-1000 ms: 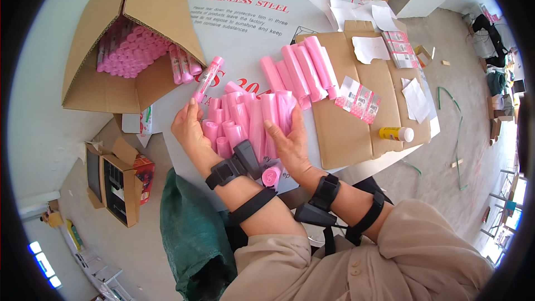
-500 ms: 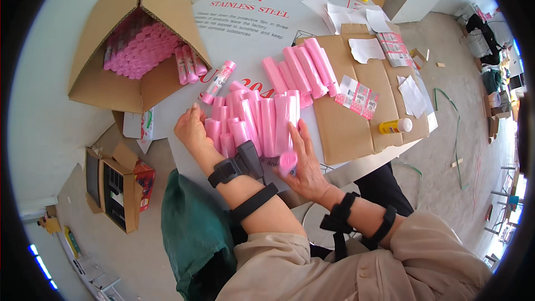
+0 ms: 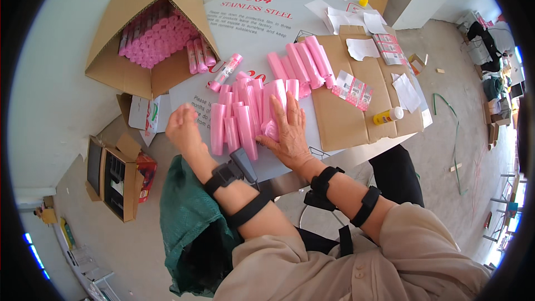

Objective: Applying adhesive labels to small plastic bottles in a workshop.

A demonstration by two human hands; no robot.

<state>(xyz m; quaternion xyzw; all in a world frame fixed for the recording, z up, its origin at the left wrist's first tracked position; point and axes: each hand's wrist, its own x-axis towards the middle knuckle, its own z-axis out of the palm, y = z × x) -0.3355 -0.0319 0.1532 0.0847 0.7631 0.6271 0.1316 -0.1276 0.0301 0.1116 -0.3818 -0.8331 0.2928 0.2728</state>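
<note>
Rolls of pink plastic bags (image 3: 245,114) lie side by side in a pile on the table. My right hand (image 3: 291,136) rests on the pile's right side, fingers stretched out and thumb apart, touching rolls; its palm hides part of them. Left of the pile, my left hand (image 3: 183,127) is raised with curled fingers, apart from the rolls, and nothing shows in it. Beyond the pile lies one roll with a printed label (image 3: 227,71). More plain pink rolls (image 3: 305,62) are grouped behind, to the right.
An open carton (image 3: 103,50) full of pink rolls lies at the far left. Flattened cardboard (image 3: 334,120) on the right bears label sheets (image 3: 353,90), white papers (image 3: 362,49) and a yellow glue stick (image 3: 387,115). A green sack (image 3: 192,212) is beside my left arm.
My right hand has moved up onto the pile from the table's near edge, where a roll was at its fingers. My left hand has shifted slightly away from the rolls.
</note>
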